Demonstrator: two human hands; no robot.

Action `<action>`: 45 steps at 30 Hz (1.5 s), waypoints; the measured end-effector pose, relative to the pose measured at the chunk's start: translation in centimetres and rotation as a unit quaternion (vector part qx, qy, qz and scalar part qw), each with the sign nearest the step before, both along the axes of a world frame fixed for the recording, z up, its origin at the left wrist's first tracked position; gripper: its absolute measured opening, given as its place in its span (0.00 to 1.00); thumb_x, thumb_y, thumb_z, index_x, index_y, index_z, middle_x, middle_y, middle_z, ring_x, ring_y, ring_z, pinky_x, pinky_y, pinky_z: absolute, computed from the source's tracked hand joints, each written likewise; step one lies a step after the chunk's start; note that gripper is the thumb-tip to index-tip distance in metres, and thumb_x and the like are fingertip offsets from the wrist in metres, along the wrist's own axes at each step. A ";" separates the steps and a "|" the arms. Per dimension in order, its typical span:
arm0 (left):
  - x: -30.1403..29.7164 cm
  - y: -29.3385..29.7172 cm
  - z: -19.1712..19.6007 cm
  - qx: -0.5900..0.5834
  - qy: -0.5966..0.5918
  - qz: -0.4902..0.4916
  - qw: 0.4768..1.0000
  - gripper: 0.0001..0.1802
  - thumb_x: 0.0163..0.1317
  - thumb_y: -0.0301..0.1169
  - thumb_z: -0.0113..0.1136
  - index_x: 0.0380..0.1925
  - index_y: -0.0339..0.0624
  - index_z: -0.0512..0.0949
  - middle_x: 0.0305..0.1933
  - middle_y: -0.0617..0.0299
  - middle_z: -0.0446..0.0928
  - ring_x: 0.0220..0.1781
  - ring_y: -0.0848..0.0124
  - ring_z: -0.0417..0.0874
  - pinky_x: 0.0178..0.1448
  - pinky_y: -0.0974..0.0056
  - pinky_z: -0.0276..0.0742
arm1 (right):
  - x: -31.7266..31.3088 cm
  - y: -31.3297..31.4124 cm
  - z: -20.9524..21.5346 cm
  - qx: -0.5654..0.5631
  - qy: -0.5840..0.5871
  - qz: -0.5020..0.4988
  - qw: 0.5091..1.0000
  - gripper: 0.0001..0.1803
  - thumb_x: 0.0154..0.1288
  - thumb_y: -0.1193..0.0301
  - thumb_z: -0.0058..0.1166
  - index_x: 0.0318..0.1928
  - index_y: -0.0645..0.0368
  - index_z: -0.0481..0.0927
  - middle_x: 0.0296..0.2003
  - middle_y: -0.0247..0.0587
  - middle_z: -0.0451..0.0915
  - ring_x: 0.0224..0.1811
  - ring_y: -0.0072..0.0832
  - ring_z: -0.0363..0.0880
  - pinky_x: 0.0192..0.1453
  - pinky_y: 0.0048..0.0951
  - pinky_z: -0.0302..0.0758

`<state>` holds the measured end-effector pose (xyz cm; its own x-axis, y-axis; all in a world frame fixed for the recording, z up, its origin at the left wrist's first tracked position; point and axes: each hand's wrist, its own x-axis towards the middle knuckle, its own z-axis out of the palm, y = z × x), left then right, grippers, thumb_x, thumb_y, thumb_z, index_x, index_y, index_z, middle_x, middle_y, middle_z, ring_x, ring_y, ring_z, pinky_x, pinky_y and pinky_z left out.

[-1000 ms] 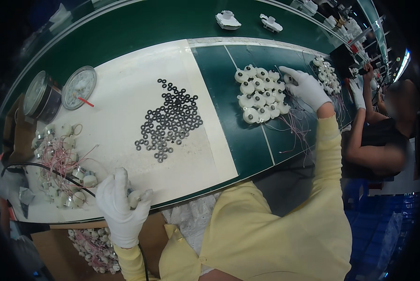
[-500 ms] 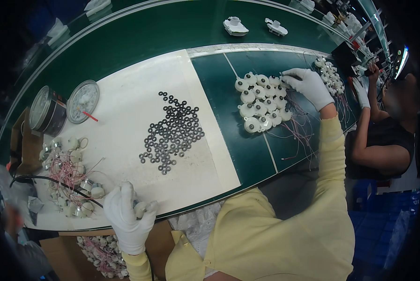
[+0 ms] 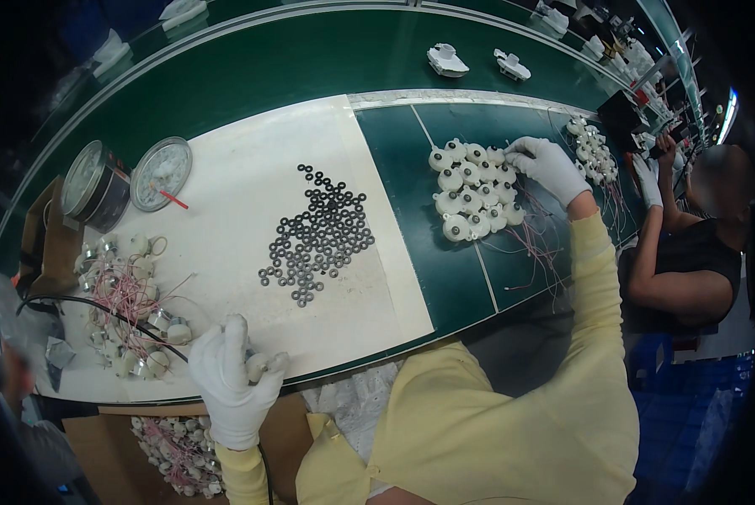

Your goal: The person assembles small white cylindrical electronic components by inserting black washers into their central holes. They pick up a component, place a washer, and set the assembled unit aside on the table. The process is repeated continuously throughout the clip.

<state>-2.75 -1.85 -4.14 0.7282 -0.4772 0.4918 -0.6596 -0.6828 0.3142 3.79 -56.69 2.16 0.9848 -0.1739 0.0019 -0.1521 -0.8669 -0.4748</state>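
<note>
My gloved left hand (image 3: 232, 389) is curled round a small white motor (image 3: 257, 365) at the front edge of the table. Reaching to the far right corner of a block of white motors (image 3: 473, 200), my gloved right hand (image 3: 550, 171) has its fingertips bent together against the block's edge. What they pinch is hidden by the glove. The motors in the block stand close together, most with a dark round piece on top, and thin pink wires (image 3: 539, 244) trail from their right side. Many black rings (image 3: 321, 229) lie spread on the white sheet between my hands.
A tangled pile of wired motors (image 3: 125, 307) lies at left, crossed by a black cable (image 3: 108, 308). Behind it stand a tin (image 3: 99, 189) and its lid (image 3: 160, 172). A carton of motors (image 3: 112, 454) sits below the table. At right a co-worker (image 3: 697, 261) works beside more motors (image 3: 594, 151).
The whole view has shifted slightly. My right hand stays at the block's corner, its fingers slightly more bent. My left hand still holds the motor.
</note>
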 end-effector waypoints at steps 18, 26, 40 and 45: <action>0.3 0.2 2.6 -0.259 0.240 0.041 0.935 0.46 0.61 0.36 0.74 0.74 0.27 0.63 0.36 0.57 0.81 0.33 0.66 0.79 0.45 0.62 0.78 | 0.1 5.6 2.9 -0.060 -0.178 -0.005 0.982 0.18 0.75 0.68 0.58 0.58 0.64 0.84 0.41 0.44 0.88 0.41 0.25 0.84 0.49 0.28 0.79; 3.0 -4.1 8.3 -0.487 0.310 -0.034 0.815 0.45 0.77 0.49 0.59 0.78 0.24 0.55 0.41 0.58 0.83 0.45 0.75 0.81 0.53 0.68 0.78 | -0.8 31.6 5.9 -0.036 -0.253 0.512 0.820 0.51 0.45 0.67 0.78 0.72 0.63 0.70 0.54 0.50 0.82 0.42 0.41 0.82 0.49 0.39 0.73; 17.0 3.8 8.7 0.150 0.055 0.340 0.927 0.28 0.76 0.51 0.46 0.64 0.45 0.77 0.56 0.47 0.86 0.58 0.52 0.87 0.63 0.46 0.77 | 1.8 26.8 9.1 0.660 0.104 0.427 0.609 0.47 0.79 0.37 0.41 0.66 0.78 0.71 0.19 0.28 0.71 0.13 0.12 0.58 0.16 0.20 0.55; 20.5 5.9 6.5 0.385 0.218 0.336 0.831 0.26 0.75 0.52 0.43 0.52 0.50 0.87 0.53 0.53 0.88 0.57 0.55 0.88 0.63 0.44 0.75 | -0.7 21.4 7.5 0.411 0.192 0.364 0.813 0.41 0.74 0.42 0.56 0.61 0.74 0.80 0.18 0.24 0.72 0.15 0.13 0.62 0.20 0.19 0.59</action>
<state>17.79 4.05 2.37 0.9866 0.0589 -0.1523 0.0146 -0.9608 -0.2767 3.09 -35.24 9.71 0.7277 0.6687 -0.1524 -0.0150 -0.2066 -0.9783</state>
